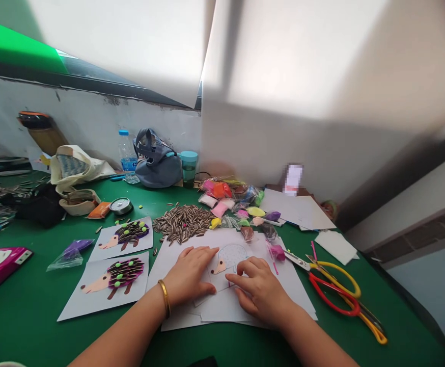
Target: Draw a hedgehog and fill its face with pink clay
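Observation:
White paper sheets [291, 290] lie in front of me, the top one bearing a hedgehog outline [233, 253] with a peach clay face [219, 266]. My left hand [192, 272] rests flat on the sheet left of the drawing, its fingers spread. Over the lower right of the outline is my right hand [258, 288], its index finger stretched out and the fingers apart. A small dark purple strip [229, 283] shows at its index fingertip. Two finished hedgehog pictures [125, 275] with seeds and green dots lie to the left.
Sunflower seeds [184, 223] are heaped behind the sheets, beside bagged coloured clay [222, 191]. Red and yellow scissors [335, 293] lie at the right. Purple clay in a bag [73, 250] and a pink box [1, 267] are at the left. A bag [157, 165] and bottle stand behind.

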`<state>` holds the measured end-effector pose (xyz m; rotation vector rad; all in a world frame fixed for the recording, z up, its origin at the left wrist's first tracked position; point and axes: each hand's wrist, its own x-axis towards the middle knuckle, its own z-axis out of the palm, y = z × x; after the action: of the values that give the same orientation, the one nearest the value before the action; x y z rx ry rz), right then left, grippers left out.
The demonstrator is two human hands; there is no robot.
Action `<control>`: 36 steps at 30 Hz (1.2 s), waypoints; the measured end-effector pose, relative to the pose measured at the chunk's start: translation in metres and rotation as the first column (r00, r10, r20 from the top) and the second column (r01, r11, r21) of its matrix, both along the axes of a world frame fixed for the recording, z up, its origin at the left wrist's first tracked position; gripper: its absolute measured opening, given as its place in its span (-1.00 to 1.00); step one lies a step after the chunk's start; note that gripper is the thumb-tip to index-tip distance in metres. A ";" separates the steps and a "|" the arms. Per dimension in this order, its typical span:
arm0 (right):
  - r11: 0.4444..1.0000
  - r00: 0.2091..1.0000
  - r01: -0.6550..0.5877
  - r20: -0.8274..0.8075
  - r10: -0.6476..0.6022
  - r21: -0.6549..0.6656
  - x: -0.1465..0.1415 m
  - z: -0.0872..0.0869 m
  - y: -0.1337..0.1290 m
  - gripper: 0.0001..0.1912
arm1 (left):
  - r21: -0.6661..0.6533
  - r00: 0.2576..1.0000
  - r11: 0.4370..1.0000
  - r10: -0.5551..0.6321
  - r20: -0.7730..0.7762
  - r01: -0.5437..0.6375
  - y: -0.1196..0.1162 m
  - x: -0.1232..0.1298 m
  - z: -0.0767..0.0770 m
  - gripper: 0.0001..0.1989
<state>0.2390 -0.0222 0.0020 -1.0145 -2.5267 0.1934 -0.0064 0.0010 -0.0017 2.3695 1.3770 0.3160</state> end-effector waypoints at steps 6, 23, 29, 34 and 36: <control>1.000 1.000 -0.002 0.010 0.002 -0.031 0.007 -0.005 -0.008 -0.59 | -0.001 1.000 1.000 -0.001 0.012 0.001 0.000 0.000 0.001 -0.12; 0.997 1.000 0.011 -0.002 -0.011 -0.082 -0.005 -0.011 -0.013 -0.49 | 0.009 1.000 1.000 -0.001 0.012 0.001 0.000 0.001 0.001 -0.09; 0.998 0.995 -0.014 0.099 0.020 -0.064 -0.016 -0.011 -0.013 -0.52 | 0.019 1.000 1.000 -0.008 0.005 0.008 0.000 0.002 0.003 -0.07; 0.999 0.995 0.006 0.104 -0.001 -0.049 -0.018 -0.012 -0.013 -0.52 | 0.022 1.000 1.000 -0.004 -0.001 0.004 0.000 0.001 0.002 -0.07; 0.998 0.995 -0.013 0.096 0.018 -0.055 -0.017 -0.012 -0.013 -0.53 | 0.021 1.000 1.000 -0.005 -0.001 0.005 0.000 0.001 0.002 -0.08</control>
<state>0.2217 -0.0355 -0.0099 -1.0491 -2.6297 0.2239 -0.0054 0.0009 0.0002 2.3903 1.3747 0.3292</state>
